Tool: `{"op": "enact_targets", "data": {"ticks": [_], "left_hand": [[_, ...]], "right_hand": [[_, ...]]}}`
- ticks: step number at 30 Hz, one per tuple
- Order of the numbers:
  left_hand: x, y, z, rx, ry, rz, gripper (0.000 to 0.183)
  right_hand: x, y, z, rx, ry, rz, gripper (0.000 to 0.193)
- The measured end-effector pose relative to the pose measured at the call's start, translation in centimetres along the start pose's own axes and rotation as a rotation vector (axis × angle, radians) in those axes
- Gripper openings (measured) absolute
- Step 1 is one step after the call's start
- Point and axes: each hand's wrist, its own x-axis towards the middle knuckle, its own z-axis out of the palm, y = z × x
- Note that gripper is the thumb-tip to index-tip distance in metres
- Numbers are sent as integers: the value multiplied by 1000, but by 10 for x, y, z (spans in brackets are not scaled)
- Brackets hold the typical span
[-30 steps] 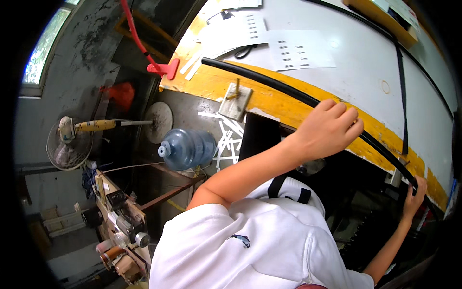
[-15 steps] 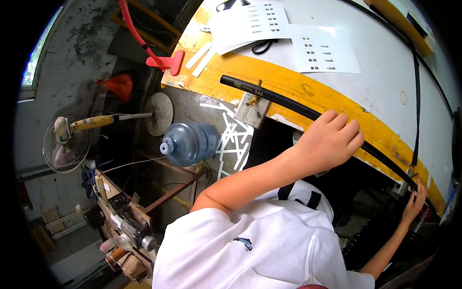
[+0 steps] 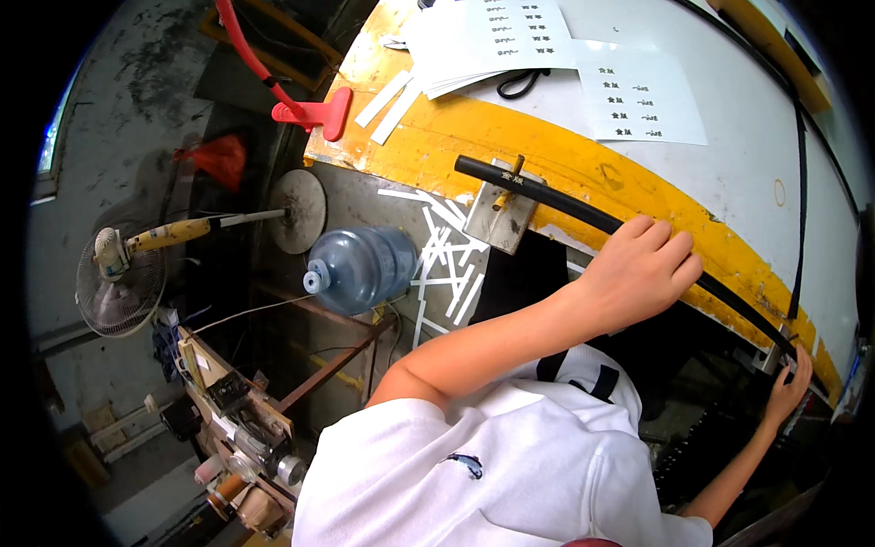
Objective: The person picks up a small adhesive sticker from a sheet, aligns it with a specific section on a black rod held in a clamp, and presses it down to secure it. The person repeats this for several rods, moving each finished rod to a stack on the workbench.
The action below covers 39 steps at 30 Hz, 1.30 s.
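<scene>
A long black rod [image 3: 570, 209] lies along the table's yellow front edge, with light lettering near its left end. My left hand [image 3: 641, 264] is closed over its middle from above, knuckles up. At its far right end, my right hand [image 3: 789, 383] has its fingers bent around the rod beside a small metal bracket [image 3: 764, 359]; part of that grip is hidden. Near its left end the rod rests on a metal block [image 3: 503, 219] with a brass-coloured peg standing against it.
Printed white sheets [image 3: 638, 96] and loose paper strips [image 3: 395, 109] lie on the table [image 3: 743, 173]. A red clamp [image 3: 330, 116] grips its left corner. White strips litter the floor beside a blue water bottle [image 3: 355, 269]. A fan [image 3: 118, 273] and a machine [image 3: 241, 438] stand to the left.
The rod has rolled, so different lettering faces up near its left end, and it has slid slightly right over the block. Both hands stay on it; the view has shifted a little.
</scene>
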Motion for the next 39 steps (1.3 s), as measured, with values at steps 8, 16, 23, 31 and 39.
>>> {"op": "enact_targets", "data": {"ticks": [8,16,23,31,39], "left_hand": [[-7,1,10,-82,130,16,23],[-4,-1,4,-134,90,30,33],[3,-5,-37,-78,-69,-169,57],[15,-21,-46,42,-240,-418,68],[32,-36,-48,59,-303,-472,65]], "right_hand": [[32,-39,-28,-20,105,53,33],[149,-219,-55,299,140,-236,28],[210,-310,-42,460,18,-447,33],[236,-327,-17,465,-19,-438,33],[251,-333,-9,541,16,-370,28]]}}
